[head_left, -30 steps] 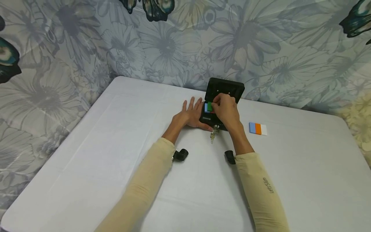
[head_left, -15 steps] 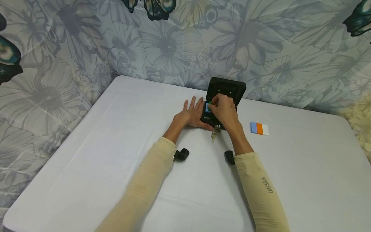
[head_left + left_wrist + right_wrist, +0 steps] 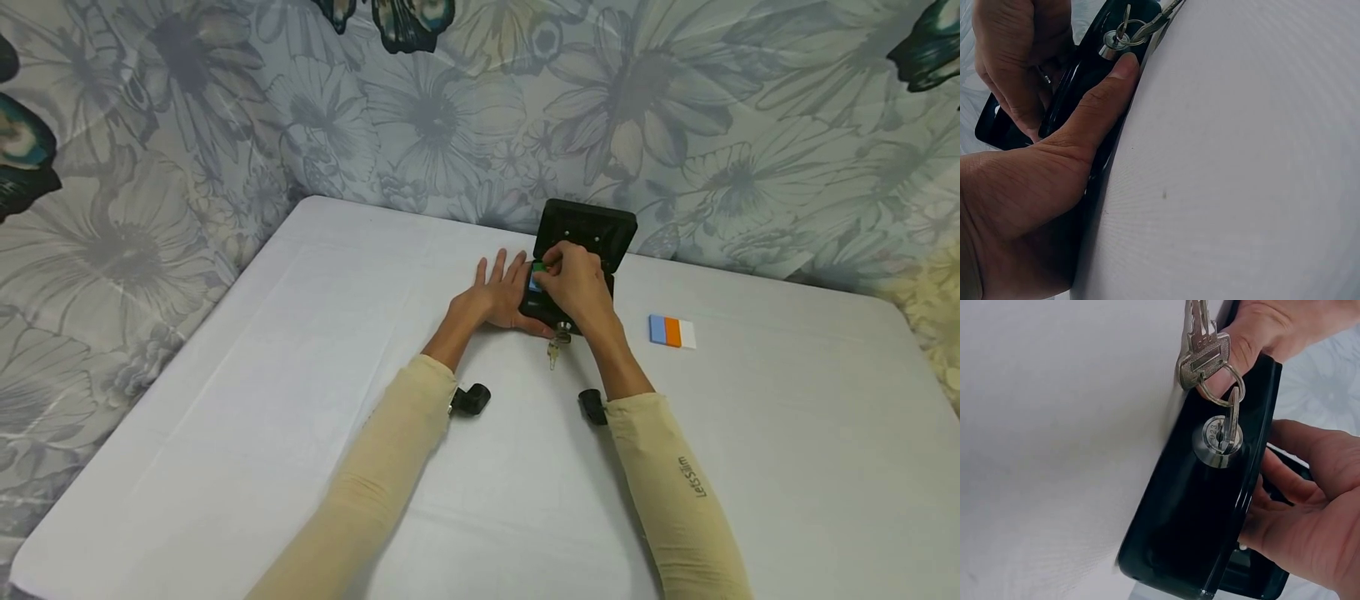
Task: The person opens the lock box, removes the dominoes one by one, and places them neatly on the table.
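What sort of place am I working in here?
Probably an indoor room corner set up as a work area: a broad white table stands close to walls covered in a floral print, with a small black box on top.

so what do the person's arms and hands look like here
Both arms wear snug beige sleeves, the left sleeve looking plain, the right sleeve carrying dark lettering. Near each cuff, a small black device, left and right, juts inward. The left hand and right hand are ungloved.
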A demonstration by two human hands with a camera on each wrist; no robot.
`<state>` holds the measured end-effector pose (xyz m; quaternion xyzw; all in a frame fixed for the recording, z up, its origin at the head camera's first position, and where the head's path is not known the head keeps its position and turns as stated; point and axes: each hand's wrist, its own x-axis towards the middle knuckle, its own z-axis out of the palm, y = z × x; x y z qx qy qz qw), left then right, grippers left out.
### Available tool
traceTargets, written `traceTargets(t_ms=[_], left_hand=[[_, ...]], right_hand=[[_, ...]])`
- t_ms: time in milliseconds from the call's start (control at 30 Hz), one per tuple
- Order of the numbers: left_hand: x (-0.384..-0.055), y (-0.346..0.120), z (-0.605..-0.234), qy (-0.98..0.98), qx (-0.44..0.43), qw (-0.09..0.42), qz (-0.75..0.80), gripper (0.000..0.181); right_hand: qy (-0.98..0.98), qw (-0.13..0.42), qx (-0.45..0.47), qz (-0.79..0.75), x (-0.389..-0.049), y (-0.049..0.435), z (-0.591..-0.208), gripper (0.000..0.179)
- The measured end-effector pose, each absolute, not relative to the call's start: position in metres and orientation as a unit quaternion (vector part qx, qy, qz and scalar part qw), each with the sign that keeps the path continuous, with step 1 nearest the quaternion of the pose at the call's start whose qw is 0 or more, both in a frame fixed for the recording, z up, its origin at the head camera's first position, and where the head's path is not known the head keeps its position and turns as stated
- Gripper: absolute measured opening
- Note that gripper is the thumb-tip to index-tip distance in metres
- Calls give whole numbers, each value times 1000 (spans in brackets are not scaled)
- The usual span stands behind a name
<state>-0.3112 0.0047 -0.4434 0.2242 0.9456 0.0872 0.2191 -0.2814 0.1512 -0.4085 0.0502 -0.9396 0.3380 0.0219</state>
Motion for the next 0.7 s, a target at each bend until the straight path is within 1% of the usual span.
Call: traceTargets(t_ms=[133, 367, 500, 700], left_hand=[[-311, 5, -443, 947, 222, 219, 82, 126], [-313, 8, -445, 948, 216, 220, 73, 125], [-316, 9, -448, 950, 210, 221, 71, 127], [-315, 8, -447, 948, 215, 222, 80, 126]], right_hand=[[-936, 15, 45, 349, -282, 150, -408, 35], [-931, 2, 18, 365, -281, 147, -408, 48], [-930, 6, 21, 368, -280, 146, -407, 51], [-932, 27, 36, 359, -280, 144, -409, 51]])
